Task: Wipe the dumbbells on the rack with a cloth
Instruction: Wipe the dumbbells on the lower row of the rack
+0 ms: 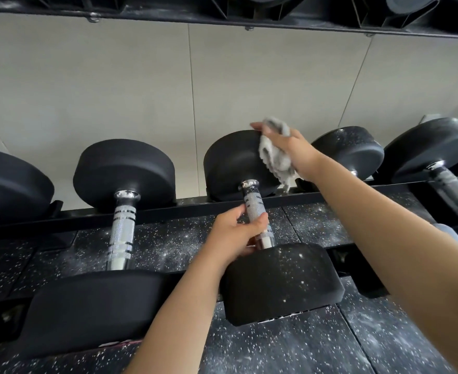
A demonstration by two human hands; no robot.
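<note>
The left grip (236, 236) is curled round the knurled handle of the middle dumbbell (252, 202). This dumbbell lies across the rack (168, 211), one head at the back rail and the dusty other head at the front edge. The right grip (292, 149) clutches a bunched grey cloth (275, 160) and presses it against the far head's upper right side.

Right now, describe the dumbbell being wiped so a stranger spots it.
On the rack, black dumbbells line the wall. Only this dumbbell has a left hand gripping its handle and a right hand pressing a grey cloth on its far head.
</note>
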